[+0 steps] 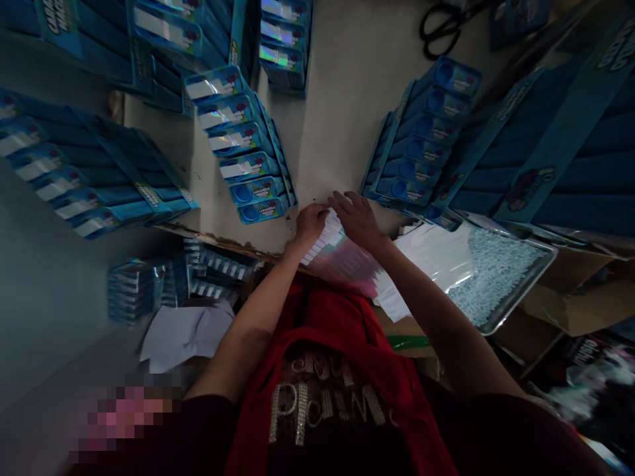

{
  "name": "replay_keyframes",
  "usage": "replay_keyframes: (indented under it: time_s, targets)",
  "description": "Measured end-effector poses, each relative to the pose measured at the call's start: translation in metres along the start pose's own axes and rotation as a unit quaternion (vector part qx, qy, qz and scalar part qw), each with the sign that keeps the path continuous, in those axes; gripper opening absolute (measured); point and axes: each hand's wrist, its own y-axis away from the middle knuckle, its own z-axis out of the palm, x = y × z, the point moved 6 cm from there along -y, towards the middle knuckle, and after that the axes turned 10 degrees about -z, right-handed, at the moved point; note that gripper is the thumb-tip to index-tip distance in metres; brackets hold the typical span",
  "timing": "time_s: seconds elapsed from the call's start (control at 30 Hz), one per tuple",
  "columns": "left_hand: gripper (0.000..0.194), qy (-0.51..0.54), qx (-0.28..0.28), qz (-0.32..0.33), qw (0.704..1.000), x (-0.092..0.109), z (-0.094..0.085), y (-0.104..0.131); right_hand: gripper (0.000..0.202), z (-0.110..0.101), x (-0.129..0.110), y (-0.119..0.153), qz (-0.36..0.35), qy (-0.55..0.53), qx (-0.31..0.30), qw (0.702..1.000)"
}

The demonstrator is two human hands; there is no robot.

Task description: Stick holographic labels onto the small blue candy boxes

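Note:
At the front edge of the table, my left hand (311, 223) is closed, its fingertips pinching the upper end of a sheet of white labels (320, 244). My right hand (358, 218) lies over the other side of that sheet with its fingers stretched out. Below the hands, the sheet runs into a pink and white printed part (352, 264), blurred, above my red apron (327, 317). A stack of blue boxes (258, 192) stands just left of my hands; another banded blue stack (417, 145) is to their right.
More blue boxes (89, 165) are piled at the left, and large blue packs (555, 152) at the right. Black scissors (441, 30) lie at the back. A tray (540, 268) of small pale blue pieces sits at the right, with white sheets (431, 254) partly over it.

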Motion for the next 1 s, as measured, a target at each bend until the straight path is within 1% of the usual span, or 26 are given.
replay_keyframes:
  time_s: [0.07,0.13,0.2,0.27,0.33,0.47,0.6,0.67,0.73,0.8,0.9,1.0]
  targets:
    - [0.029,0.012,0.0,-0.006,1.0,-0.003,0.0,-0.002,0.057,0.007,0.0,-0.007,-0.034,0.008,-0.022,0.999]
    - [0.027,0.032,-0.004,-0.026,0.999,-0.008,0.002,-0.004,0.057,0.015,0.003,-0.006,-0.062,0.014,-0.032,0.997]
    - [0.026,0.061,-0.018,-0.043,0.997,-0.012,0.004,-0.006,0.058,0.021,0.006,0.001,-0.077,0.02,-0.029,0.996]
    - [0.025,0.083,-0.034,-0.043,0.995,-0.012,0.006,-0.005,0.06,0.023,0.01,0.011,-0.083,0.021,-0.021,0.996]
    - [0.025,0.074,-0.033,-0.034,0.996,-0.011,0.005,-0.002,0.059,0.023,0.012,0.021,-0.081,0.023,-0.019,0.996]
    - [0.028,0.008,0.004,-0.019,1.0,-0.004,-0.004,0.006,0.05,0.017,0.011,0.033,-0.065,0.025,-0.014,0.998]
    - [0.031,-0.053,0.006,0.02,0.998,0.008,-0.005,0.011,0.054,0.007,0.006,0.026,-0.04,0.028,0.024,0.999]
    - [0.032,-0.069,0.006,0.024,0.997,0.012,-0.005,0.011,0.056,0.006,0.004,0.016,-0.044,0.033,0.017,0.998]
    - [0.031,-0.068,0.007,0.01,0.998,0.012,-0.005,0.011,0.057,0.008,0.003,0.009,-0.058,0.035,-0.006,0.998]
    - [0.029,-0.057,0.005,-0.008,0.998,0.01,-0.005,0.011,0.057,0.009,0.004,0.007,-0.078,0.04,-0.024,0.996]
    - [0.028,-0.036,-0.008,-0.021,0.999,0.005,-0.004,0.012,0.057,0.011,0.007,0.014,-0.099,0.057,-0.03,0.993]
    - [0.028,-0.005,-0.03,-0.022,0.999,0.002,-0.001,0.011,0.056,0.014,0.01,0.027,-0.104,0.075,-0.027,0.991]
